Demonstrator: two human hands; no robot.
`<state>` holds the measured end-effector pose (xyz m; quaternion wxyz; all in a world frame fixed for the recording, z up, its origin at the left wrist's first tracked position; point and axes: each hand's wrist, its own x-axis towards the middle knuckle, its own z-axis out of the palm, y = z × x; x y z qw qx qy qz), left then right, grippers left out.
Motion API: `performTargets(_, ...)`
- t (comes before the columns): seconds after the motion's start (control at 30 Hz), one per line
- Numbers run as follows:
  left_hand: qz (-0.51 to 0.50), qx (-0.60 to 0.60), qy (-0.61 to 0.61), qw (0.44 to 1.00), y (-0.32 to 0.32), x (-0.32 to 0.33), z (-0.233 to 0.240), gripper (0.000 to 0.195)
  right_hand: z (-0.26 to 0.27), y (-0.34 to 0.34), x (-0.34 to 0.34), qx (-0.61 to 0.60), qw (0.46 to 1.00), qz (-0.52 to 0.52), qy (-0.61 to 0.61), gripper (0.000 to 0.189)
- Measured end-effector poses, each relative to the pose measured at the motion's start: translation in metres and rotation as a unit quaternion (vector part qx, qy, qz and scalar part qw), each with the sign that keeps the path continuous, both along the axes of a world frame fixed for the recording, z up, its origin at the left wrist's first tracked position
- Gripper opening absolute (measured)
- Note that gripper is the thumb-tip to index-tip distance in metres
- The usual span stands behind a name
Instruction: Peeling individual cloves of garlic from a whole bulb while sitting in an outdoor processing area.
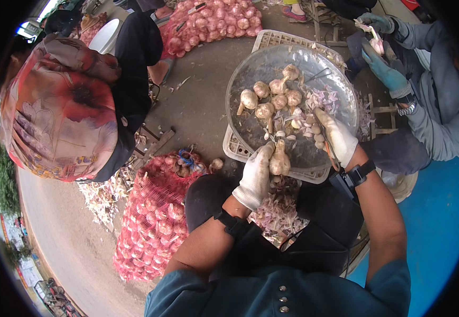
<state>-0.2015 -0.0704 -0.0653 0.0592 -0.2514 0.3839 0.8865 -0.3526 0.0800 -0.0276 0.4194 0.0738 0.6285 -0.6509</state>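
My left hand [255, 174], in a white knit glove, holds a garlic bulb [280, 163] with its cut stem upward at the near rim of a round metal pan [239, 136]. My right hand [339, 136], also gloved, is closed around a hand-held cutting tool [331, 152] with an orange handle; most of it is hidden by the fingers. Several whole garlic bulbs [279, 102] with short stems lie in the pan. Loose cloves [280, 134] and pinkish papery skins [324, 99] lie between them and my right hand.
The pan rests on a white plastic crate [237, 147]. A red mesh sack of garlic [154, 226] stands left of my knee, another [213, 23] lies beyond. A person in a floral head covering [67, 115] sits left. At right, a co-worker's gloved hands [388, 73] hold garlic.
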Motion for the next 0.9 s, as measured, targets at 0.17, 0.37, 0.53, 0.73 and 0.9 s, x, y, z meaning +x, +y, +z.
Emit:
performTargets(0.17, 0.043, 0.03, -0.039, 0.998, 0.001, 0.006, -0.004, 0.038, 0.023, 0.005, 0.042, -0.063, 0.997, 0.042, -0.024, 0.036)
performTargets(0.37, 0.032, 0.029, -0.032, 0.999, -0.002, 0.02, -0.005, 0.043, 0.033, 0.017, 0.095, -0.078, 0.992, 0.066, -0.07, 0.031)
performTargets(0.53, 0.003, 0.006, -0.011, 1.0, 0.001, 0.041, 0.002, 0.046, 0.034, 0.028, 0.129, -0.042, 0.994, 0.1, -0.01, 0.028)
performTargets(0.73, 0.071, -0.03, -0.008, 0.997, 0.02, 0.066, 0.013, 0.042, 0.036, 0.04, 0.154, 0.018, 0.983, 0.167, 0.073, 0.024)
performTargets(0.9, 0.107, -0.075, 0.015, 0.991, 0.033, 0.086, 0.024, 0.041, 0.042, 0.043, 0.181, 0.033, 0.973, 0.192, 0.122, 0.018)
